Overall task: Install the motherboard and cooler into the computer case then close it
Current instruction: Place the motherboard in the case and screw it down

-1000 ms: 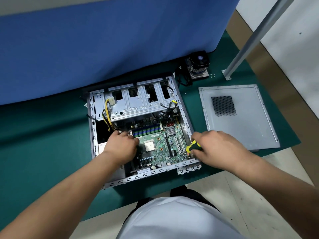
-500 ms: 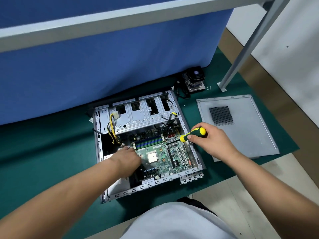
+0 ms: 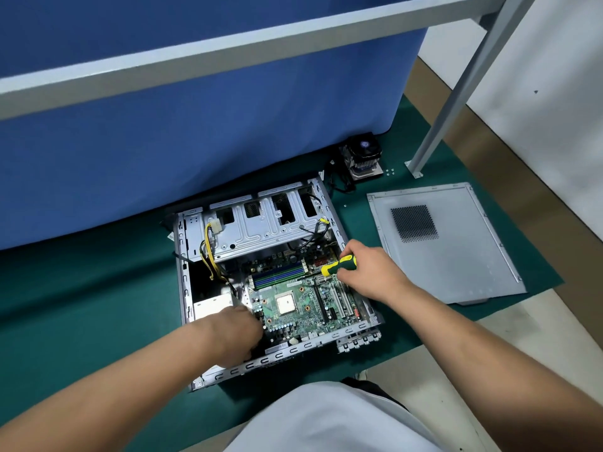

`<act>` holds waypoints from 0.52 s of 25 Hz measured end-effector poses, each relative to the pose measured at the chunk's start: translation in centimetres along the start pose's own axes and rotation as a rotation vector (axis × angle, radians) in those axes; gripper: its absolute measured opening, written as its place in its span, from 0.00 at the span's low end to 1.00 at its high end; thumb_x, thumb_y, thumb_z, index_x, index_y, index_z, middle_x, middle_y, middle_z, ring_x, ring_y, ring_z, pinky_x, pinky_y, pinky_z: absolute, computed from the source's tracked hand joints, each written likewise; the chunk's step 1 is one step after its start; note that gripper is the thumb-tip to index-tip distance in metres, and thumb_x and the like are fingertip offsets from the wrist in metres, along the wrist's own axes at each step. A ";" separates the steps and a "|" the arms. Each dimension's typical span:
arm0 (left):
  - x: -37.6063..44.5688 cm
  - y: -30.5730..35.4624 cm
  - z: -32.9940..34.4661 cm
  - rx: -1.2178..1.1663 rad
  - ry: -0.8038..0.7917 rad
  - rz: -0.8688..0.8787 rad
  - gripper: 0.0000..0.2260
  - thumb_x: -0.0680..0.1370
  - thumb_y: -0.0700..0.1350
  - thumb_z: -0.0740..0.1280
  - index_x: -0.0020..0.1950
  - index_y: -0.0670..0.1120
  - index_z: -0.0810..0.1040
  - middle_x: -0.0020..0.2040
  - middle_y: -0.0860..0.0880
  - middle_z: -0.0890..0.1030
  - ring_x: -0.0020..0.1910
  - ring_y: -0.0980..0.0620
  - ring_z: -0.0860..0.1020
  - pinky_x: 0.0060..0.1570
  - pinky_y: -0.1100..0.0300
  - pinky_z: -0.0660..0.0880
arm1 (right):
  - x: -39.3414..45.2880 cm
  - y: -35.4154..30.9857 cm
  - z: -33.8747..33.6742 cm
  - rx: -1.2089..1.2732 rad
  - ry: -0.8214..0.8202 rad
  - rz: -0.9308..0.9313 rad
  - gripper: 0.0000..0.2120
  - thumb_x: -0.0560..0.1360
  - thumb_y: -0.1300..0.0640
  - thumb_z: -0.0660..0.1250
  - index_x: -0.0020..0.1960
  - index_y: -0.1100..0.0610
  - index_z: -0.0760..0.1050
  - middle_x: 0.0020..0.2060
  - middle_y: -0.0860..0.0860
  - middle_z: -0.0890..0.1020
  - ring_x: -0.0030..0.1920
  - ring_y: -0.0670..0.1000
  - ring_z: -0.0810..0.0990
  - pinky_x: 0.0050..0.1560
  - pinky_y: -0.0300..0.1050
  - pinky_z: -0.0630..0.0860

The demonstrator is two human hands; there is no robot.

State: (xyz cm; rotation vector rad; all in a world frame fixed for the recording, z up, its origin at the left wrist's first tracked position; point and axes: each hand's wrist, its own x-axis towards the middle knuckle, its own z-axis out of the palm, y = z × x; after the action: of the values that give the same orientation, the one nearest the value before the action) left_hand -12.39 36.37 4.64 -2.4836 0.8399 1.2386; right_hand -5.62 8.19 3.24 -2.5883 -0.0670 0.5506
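The open grey computer case (image 3: 182,288) lies on its side on the green mat. A green motherboard (image 3: 303,308) with a bare CPU socket sits inside it. My right hand (image 3: 368,272) grips a yellow-and-green screwdriver (image 3: 339,265) over the board's upper right corner; the tip is hidden. My left hand (image 3: 235,331) rests at the board's left edge, its fingers hidden behind the knuckles. The cooler (image 3: 362,158), a black fan on a finned block, stands behind the case. The grey side panel (image 3: 456,256) lies flat to the right.
A blue partition (image 3: 195,125) stands close behind the case. A grey metal frame leg (image 3: 456,102) is bolted down right of the cooler, with small screws (image 3: 389,172) beside it. Yellow and black cables (image 3: 207,252) hang in the case's left bay. The mat's front edge runs near my body.
My right hand lifted the screwdriver from the case's right edge up to the board's upper right corner. My left hand slid slightly down the board's left edge. The view tilted upward.
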 end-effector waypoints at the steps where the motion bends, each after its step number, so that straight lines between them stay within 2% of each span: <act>1: -0.2 0.0 0.1 -0.044 0.006 -0.014 0.08 0.81 0.43 0.63 0.53 0.42 0.81 0.52 0.43 0.82 0.49 0.44 0.77 0.54 0.52 0.75 | 0.0 0.1 0.2 0.003 0.014 -0.003 0.12 0.74 0.47 0.68 0.56 0.46 0.71 0.36 0.48 0.79 0.28 0.46 0.76 0.26 0.41 0.65; 3: -0.4 0.1 0.1 -0.151 0.011 -0.076 0.07 0.80 0.44 0.65 0.51 0.44 0.82 0.48 0.46 0.81 0.46 0.45 0.79 0.45 0.53 0.78 | -0.1 0.2 0.5 0.026 0.042 -0.003 0.12 0.74 0.47 0.68 0.54 0.47 0.71 0.35 0.47 0.79 0.28 0.47 0.77 0.27 0.42 0.67; 5: -0.4 0.2 0.3 -0.260 0.010 -0.137 0.04 0.79 0.47 0.68 0.48 0.48 0.81 0.43 0.51 0.79 0.42 0.49 0.79 0.39 0.58 0.74 | -0.2 0.3 0.7 0.049 0.061 0.000 0.11 0.73 0.47 0.68 0.53 0.47 0.71 0.35 0.47 0.79 0.29 0.47 0.78 0.27 0.43 0.70; 7: -0.5 0.1 0.3 -0.388 -0.001 -0.198 0.08 0.77 0.50 0.72 0.40 0.49 0.81 0.35 0.56 0.82 0.36 0.56 0.81 0.37 0.62 0.73 | -0.2 0.3 0.8 0.072 0.072 0.008 0.11 0.73 0.47 0.68 0.52 0.47 0.71 0.35 0.46 0.80 0.29 0.47 0.79 0.26 0.42 0.70; 9: -0.5 0.1 0.3 -0.585 -0.017 -0.255 0.10 0.75 0.52 0.74 0.38 0.48 0.83 0.33 0.57 0.84 0.32 0.61 0.82 0.41 0.63 0.78 | -0.2 0.3 1.1 0.093 0.087 0.018 0.10 0.73 0.46 0.68 0.51 0.47 0.71 0.36 0.45 0.80 0.30 0.47 0.79 0.27 0.42 0.71; 11: -0.6 0.8 -0.1 -0.703 0.028 -0.273 0.11 0.74 0.51 0.74 0.35 0.47 0.84 0.32 0.54 0.84 0.29 0.59 0.80 0.39 0.63 0.79 | -0.2 0.3 1.3 0.115 0.113 0.028 0.10 0.72 0.46 0.69 0.50 0.47 0.71 0.36 0.45 0.80 0.31 0.48 0.80 0.29 0.42 0.73; 13: -0.2 2.0 -0.5 -0.665 0.088 -0.230 0.13 0.75 0.50 0.71 0.32 0.47 0.82 0.29 0.51 0.81 0.27 0.55 0.77 0.35 0.63 0.75 | -0.2 0.2 1.6 0.128 0.130 0.037 0.10 0.72 0.46 0.69 0.49 0.47 0.71 0.36 0.45 0.80 0.32 0.48 0.80 0.30 0.42 0.75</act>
State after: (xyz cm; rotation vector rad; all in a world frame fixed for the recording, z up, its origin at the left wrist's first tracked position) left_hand -13.36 34.59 5.21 -3.0410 0.1410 1.5111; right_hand -6.45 8.68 1.93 -2.4977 0.0584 0.3858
